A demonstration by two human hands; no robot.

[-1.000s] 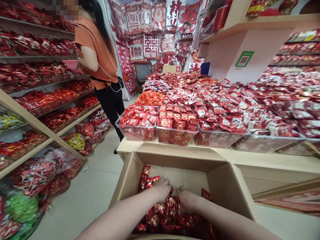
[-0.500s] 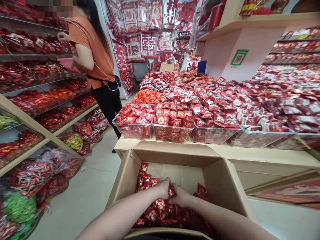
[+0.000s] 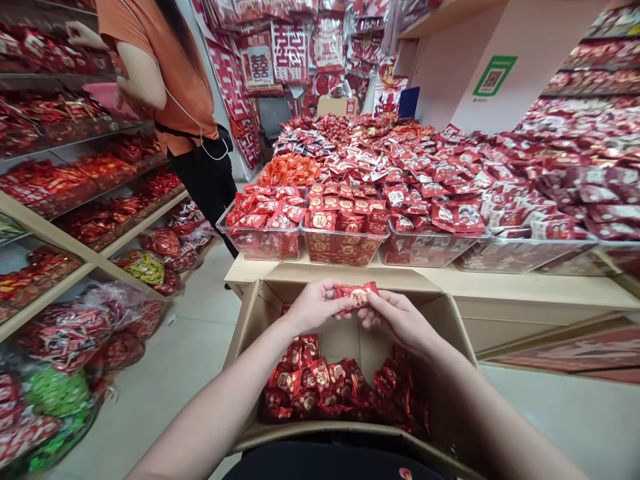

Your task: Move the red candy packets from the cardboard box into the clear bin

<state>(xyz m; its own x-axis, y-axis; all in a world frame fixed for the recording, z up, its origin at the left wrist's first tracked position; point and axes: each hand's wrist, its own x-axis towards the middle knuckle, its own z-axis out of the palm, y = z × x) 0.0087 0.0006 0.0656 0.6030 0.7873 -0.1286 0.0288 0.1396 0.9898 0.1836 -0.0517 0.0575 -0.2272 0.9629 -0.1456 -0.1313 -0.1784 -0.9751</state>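
Between my two hands is a small red candy packet [image 3: 359, 294] with gold print, raised above the far part of an open cardboard box [image 3: 240, 339]. My left hand [image 3: 316, 307] pinches its left end between thumb and fingers. At its right end, my right hand [image 3: 399, 316] grips it with the thumb on top. Below, a loose heap of matching red packets [image 3: 320, 377] covers the near part of the box floor. Part of the heap on the right lies in shadow, and my forearms hide bits of the box walls.
Clear plastic bins [image 3: 345, 248] full of red packets line the counter [image 3: 415, 272] beyond the box. On the left, a person in an orange top [image 3: 150, 80] stands by stocked shelves [image 3: 95, 257], holding a pink basin [image 3: 107, 99]. Filled plastic bags [image 3: 90, 327] lie on the floor.
Both hands have risen from the heap inside the box, bringing one red packet up between them. The view has tilted down a little, and the heap is now less covered by my arms.
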